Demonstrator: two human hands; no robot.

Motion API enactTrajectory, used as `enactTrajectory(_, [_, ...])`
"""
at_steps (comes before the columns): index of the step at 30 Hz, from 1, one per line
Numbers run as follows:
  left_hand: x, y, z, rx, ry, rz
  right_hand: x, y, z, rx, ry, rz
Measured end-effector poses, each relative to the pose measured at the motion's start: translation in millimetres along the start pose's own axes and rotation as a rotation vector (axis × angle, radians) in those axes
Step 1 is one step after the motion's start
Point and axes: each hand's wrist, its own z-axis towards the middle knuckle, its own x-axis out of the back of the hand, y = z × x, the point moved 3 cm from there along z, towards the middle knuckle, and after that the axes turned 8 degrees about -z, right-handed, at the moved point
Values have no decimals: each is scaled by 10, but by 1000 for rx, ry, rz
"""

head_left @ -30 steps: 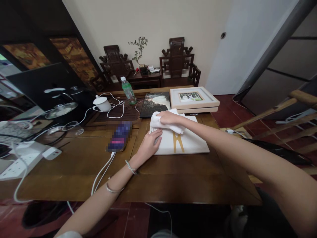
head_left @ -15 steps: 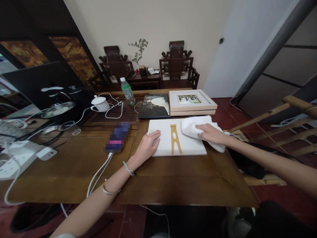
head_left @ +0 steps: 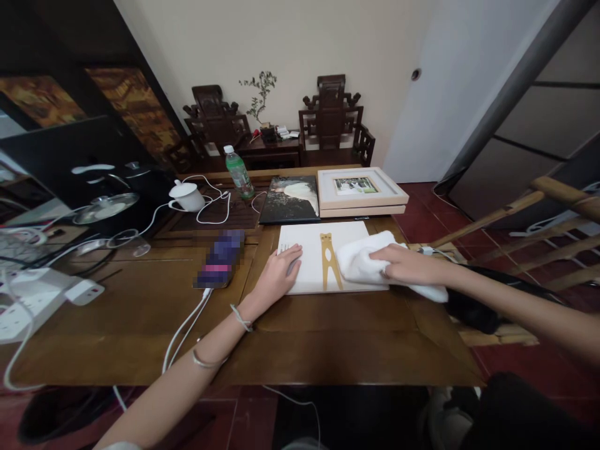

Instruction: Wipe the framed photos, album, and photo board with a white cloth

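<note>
A white flat board with a gold clip-shaped figure lies on the wooden table. My left hand lies flat on the board's left edge, fingers stretched out. My right hand presses a white cloth onto the board's right part, fingers closed over the cloth. The cloth trails past the board's right edge under my wrist.
Behind the board lie a dark photo panel and stacked light picture frames. A phone on a white cable, a white teapot, a green bottle, and power strips sit to the left. Wooden chairs stand behind.
My right hand has swept the cloth from the board's upper left across to its right side, then slightly down toward me. My left hand stays on the board's left edge.
</note>
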Motion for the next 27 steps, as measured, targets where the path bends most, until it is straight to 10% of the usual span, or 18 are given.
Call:
enactTrajectory(13, [8, -19, -1, -18, 9, -27, 219, 448, 853, -67, 179, -59])
enactTrajectory(27, [-3, -21, -2, -23, 7, -7, -235, -289, -211, -58, 57, -58])
